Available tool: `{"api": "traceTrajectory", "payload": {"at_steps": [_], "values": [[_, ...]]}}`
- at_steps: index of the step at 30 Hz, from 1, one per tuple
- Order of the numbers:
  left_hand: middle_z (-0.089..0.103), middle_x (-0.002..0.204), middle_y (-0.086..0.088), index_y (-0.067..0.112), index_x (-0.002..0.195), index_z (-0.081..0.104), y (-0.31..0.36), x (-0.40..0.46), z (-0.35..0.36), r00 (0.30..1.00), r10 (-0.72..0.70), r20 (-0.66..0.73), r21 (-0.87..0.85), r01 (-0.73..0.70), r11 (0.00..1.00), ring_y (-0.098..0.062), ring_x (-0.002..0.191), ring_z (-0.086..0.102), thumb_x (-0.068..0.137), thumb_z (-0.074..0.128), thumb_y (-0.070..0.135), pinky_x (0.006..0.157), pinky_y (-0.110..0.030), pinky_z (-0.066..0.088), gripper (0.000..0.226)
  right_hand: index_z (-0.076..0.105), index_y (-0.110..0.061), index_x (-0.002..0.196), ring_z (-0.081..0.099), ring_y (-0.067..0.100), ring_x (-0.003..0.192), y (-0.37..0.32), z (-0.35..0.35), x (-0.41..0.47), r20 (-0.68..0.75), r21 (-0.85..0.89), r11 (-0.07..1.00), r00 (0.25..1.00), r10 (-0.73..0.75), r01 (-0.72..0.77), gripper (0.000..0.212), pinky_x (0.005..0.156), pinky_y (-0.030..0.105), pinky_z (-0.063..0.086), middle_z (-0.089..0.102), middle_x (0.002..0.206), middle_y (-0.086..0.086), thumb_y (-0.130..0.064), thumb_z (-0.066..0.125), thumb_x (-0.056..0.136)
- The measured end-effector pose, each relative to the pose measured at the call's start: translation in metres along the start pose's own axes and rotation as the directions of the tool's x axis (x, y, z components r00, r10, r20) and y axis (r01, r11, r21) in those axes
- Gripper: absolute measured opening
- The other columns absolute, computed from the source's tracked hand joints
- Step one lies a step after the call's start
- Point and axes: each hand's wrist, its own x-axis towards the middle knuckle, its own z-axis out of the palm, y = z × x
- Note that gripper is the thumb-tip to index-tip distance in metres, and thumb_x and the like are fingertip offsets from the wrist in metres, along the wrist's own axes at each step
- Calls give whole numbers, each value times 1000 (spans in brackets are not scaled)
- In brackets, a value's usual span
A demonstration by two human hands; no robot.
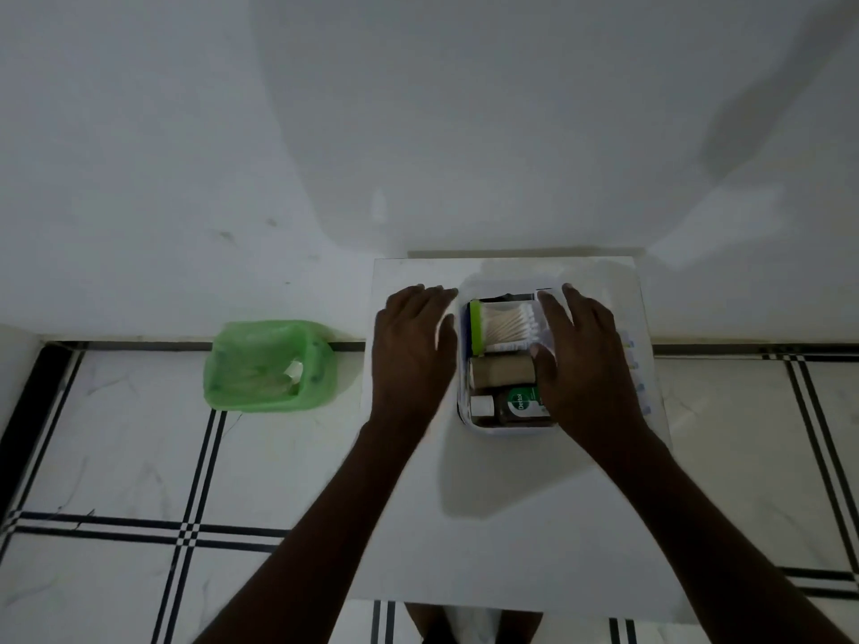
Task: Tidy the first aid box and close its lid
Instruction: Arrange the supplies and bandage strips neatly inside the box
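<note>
The white first aid box [465,413] stands open on a small white table [511,527]. Inside it lie a clear case of cotton swabs with a green end [504,325], a tan bandage roll [502,371] and a brown Dettol bottle with a white cap [513,406]. My left hand [411,355] hovers flat just left of the box, fingers apart, holding nothing. My right hand [583,360] rests over the box's right half, fingers spread, covering that side. A strip with blue marks [639,388] pokes out beyond my right hand. Whether a lid lies there I cannot tell.
A green bin with a green liner [269,367] stands on the tiled floor to the left of the table, against the white wall [418,132]. The table's back edge touches the wall. My legs show under the table's front edge.
</note>
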Motion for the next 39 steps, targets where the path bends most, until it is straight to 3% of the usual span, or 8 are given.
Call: {"api": "traceTrajectory", "payload": {"at_steps": [7, 17, 21, 24, 28, 33, 36, 39], "values": [[59, 118, -19, 6, 130, 53, -74, 0, 7, 851, -449, 273, 300, 368, 880, -38, 109, 55, 83, 71, 40, 85, -46, 48, 60, 50, -7, 139, 39, 40, 138, -57, 6, 12, -36, 28, 997, 996, -78, 79, 52, 111, 54, 37, 46, 148, 20, -21, 61, 90], [63, 107, -13, 8, 106, 62, -85, -1, 25, 822, -530, 210, 206, 493, 845, -31, 102, 57, 73, 83, 31, 80, -38, 46, 45, 43, -10, 144, 32, 38, 143, -92, 43, 17, 70, -138, 975, 984, -164, 173, 68, 117, 53, 25, 41, 152, 19, -40, 62, 87], [74, 88, -7, 12, 87, 69, -85, -3, 17, 738, -627, 249, -97, 664, 742, -27, 84, 70, 72, 82, 25, 72, -31, 53, 24, 46, -9, 142, 33, 38, 143, -93, 40, 11, 48, -104, 981, 986, -159, 163, 61, 116, 53, 27, 43, 151, 19, -34, 60, 88], [74, 72, -5, 20, 74, 66, -64, -9, -3, 708, -670, 222, -351, 699, 623, -24, 68, 73, 73, 82, 22, 70, -45, 60, 16, 52, -7, 137, 40, 38, 139, -76, 27, 4, -40, -28, 998, 998, -53, 52, 52, 114, 52, 33, 49, 146, 19, -31, 52, 91], [75, 71, -6, 17, 88, 66, -4, -15, -36, 737, -631, 243, -557, 639, 531, -18, 60, 69, 79, 81, 16, 61, -36, 56, 18, 55, -3, 131, 48, 39, 128, -38, 8, -9, -216, 58, 997, 975, 60, -48, 48, 106, 51, 41, 55, 138, 21, -21, 49, 87], [76, 69, 0, 21, 106, 64, 47, -30, -22, 793, -508, 336, -427, 609, 669, -13, 63, 72, 77, 82, 18, 62, -33, 57, 34, 54, -6, 129, 53, 36, 118, 6, 6, -26, -274, 65, 961, 921, 277, -270, 42, 96, 46, 44, 60, 127, 17, -11, 54, 88], [78, 77, 0, 27, 114, 59, 69, -41, -4, 842, -450, 297, -160, 509, 846, -23, 77, 73, 79, 76, 28, 71, -36, 56, 39, 44, -3, 135, 49, 41, 117, 44, 17, -31, -128, -5, 834, 828, 546, -551, 59, 95, 48, 42, 54, 128, 23, -23, 65, 84], [76, 94, -8, 25, 124, 54, 83, -43, 2, 874, -383, 300, 98, 371, 923, -33, 88, 69, 87, 67, 34, 74, -37, 51, 40, 38, 0, 136, 47, 43, 114, 65, 35, -37, -34, -114, 773, 780, 624, -624, 77, 91, 50, 42, 50, 126, 26, -36, 72, 78]]}}
